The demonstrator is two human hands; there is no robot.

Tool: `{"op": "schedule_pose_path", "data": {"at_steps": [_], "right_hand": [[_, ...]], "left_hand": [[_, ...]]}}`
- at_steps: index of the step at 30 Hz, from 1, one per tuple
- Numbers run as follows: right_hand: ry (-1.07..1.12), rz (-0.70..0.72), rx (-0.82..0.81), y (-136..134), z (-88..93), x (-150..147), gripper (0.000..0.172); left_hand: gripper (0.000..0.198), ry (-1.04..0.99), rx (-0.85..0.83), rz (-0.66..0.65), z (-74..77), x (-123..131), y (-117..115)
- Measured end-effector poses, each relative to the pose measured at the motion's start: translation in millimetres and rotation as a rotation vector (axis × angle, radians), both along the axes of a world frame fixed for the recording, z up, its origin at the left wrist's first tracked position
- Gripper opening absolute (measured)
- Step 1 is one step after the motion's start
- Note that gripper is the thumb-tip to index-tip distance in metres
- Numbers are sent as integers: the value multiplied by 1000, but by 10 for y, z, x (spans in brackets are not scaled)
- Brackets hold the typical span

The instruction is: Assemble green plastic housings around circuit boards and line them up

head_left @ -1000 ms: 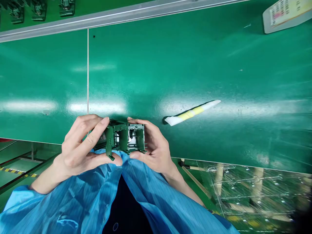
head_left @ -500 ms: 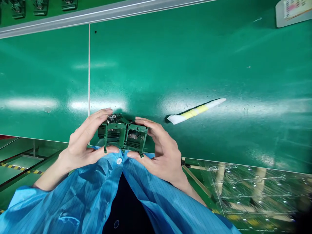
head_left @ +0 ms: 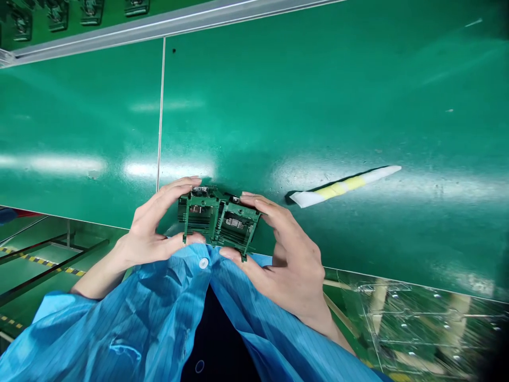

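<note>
Holding a left box (head_left: pixel 198 223) between the left fingers (head_left: pixel 170 192), and a right box (head_left: pixel 237 225) between the right fingers (head_left: pixel 269 208). Opened, on each side, only as wide as the box, with thumb on the near edge and longer fingers on the far side. Gripped by the outer walls, probably to leave the open faces upward and the inner walls free to meet. Leaned toward each other, between both sets of fingers, above the near edge of the counter (head_left: pixel 298 95). Hard to tell from this view whether joined or only touching.

Lying to the right of the right fingers, well apart: a stick (head_left: pixel 345 187), white and yellow. Far beyond the left fingers: a row of parts (head_left: pixel 92 11), with a rail (head_left: pixel 119 36) standing in between. Just below the thumbs: the coat (head_left: pixel 119 313), leaving little room there.
</note>
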State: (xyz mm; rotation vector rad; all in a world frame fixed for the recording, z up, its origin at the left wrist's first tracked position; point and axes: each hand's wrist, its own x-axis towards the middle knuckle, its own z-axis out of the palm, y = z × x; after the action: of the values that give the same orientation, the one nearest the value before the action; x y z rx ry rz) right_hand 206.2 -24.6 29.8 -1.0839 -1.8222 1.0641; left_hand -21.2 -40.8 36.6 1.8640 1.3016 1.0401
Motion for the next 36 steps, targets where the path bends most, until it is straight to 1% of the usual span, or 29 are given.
{"op": "schedule_pose_path", "data": {"at_steps": [3,7,11,14,19,22,26,28,29,31,33,36], "right_hand": [[-1,-8,-7,-12,27,-7,61],[-86,-13,-26,-9,53,19,58],[-120,17,-76,27,50,56,56],[-61,40,-136,52,39,71,56],[10,43,-294,30,32,91,63],[2,40,-305,10,49,103,64],[-76,60,-169,18,92,108,60],[-137,89,-79,37,103,111,58],[-167,101,-27,50,103,114,57],[-211,115,97,89,95,127,55],[-240,117,267,142,89,145,54],[-290,74,546,234,119,163,50]], "left_hand": [[72,-33,-1,-5,-21,-3,-1],[72,-43,-13,0,-18,-5,-6],[67,74,-95,29,43,-9,-38],[68,155,-84,66,99,-2,-67],[67,200,-65,89,185,42,-85],[61,188,-99,70,228,55,-85],[59,175,-166,6,245,36,-70],[59,151,-143,-38,223,12,-39],[59,137,-105,-63,205,-3,-14],[58,149,19,-105,166,-41,51],[57,248,195,-118,143,-81,131],[49,432,516,-63,163,-119,247]]}}
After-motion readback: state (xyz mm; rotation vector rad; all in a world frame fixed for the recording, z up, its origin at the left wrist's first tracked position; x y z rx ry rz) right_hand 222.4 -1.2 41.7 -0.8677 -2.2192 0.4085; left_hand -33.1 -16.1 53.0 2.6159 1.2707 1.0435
